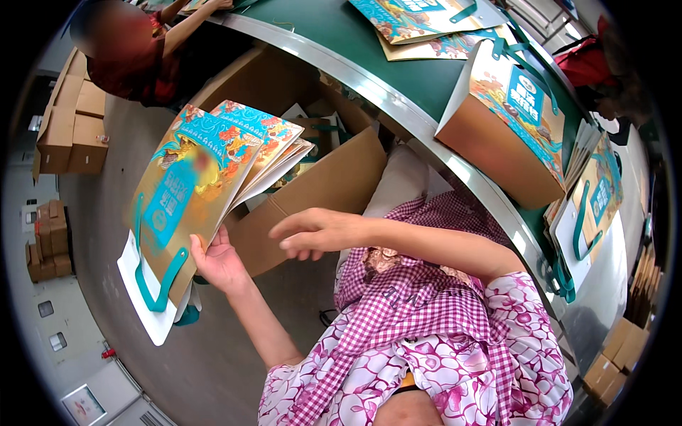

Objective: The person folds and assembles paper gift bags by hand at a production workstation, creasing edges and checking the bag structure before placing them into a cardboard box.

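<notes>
My left hand (220, 264) grips a stack of folded paper gift bags (202, 167) by the edge, thumb on the front. The bags are gold and teal with a floral print, and teal ribbon handles (158, 287) hang at their lower end. White panels poke out beneath. A short way to the right, my right hand (316, 233) is held in the air, its fingers loosely stretched and nothing in them. Behind both hands stands an opened cardboard box (323, 192), with more printed bags partly visible inside; the held stack covers part of it.
A green-topped table (320, 32) with a metal edge curves along the far and right side. On it are an opened-out gift bag (508, 117), flat bags (433, 25) and a standing bundle (593, 192). A co-worker (135, 50) is at far left, near stacked cartons (74, 121).
</notes>
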Demonstrator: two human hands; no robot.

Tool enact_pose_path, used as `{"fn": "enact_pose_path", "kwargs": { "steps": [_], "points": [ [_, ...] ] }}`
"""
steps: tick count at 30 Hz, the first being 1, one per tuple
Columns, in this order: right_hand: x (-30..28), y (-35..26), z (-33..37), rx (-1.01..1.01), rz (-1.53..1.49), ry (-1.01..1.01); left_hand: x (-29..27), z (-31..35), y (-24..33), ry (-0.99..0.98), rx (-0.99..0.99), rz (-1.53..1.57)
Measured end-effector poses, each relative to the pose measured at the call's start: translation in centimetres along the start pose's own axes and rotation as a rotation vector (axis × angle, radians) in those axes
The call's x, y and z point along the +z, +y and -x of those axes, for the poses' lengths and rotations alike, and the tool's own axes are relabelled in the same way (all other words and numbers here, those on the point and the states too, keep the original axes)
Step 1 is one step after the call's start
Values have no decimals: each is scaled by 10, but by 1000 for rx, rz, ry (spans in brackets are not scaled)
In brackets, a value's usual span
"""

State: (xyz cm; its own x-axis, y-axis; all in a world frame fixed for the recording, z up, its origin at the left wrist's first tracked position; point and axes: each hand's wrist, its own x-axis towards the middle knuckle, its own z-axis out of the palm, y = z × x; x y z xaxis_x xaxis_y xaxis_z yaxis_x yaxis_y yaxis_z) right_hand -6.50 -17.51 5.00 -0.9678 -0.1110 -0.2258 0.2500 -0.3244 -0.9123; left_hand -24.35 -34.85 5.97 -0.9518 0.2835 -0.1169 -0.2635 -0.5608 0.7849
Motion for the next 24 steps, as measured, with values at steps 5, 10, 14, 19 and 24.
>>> {"fn": "enact_pose_path", "kwargs": {
  "steps": [5, 10, 14, 19, 24],
  "points": [
    [-46, 28, 61, 52, -27, 246, -27, -66, -45, -28, -65, 2],
    [-56, 46, 117, 51, -195, 476, -32, -112, -116, 55, -216, 112],
    [-58, 57, 142, 23, -321, 556, -63, -160, -189, 159, -433, 181],
    [-57, 64, 158, -74, -406, 610, -66, -168, -225, 396, -750, 39],
    [-62, 59, 177, -127, -400, 681, -20, -110, -220, 126, -734, -2]
  ]
}}
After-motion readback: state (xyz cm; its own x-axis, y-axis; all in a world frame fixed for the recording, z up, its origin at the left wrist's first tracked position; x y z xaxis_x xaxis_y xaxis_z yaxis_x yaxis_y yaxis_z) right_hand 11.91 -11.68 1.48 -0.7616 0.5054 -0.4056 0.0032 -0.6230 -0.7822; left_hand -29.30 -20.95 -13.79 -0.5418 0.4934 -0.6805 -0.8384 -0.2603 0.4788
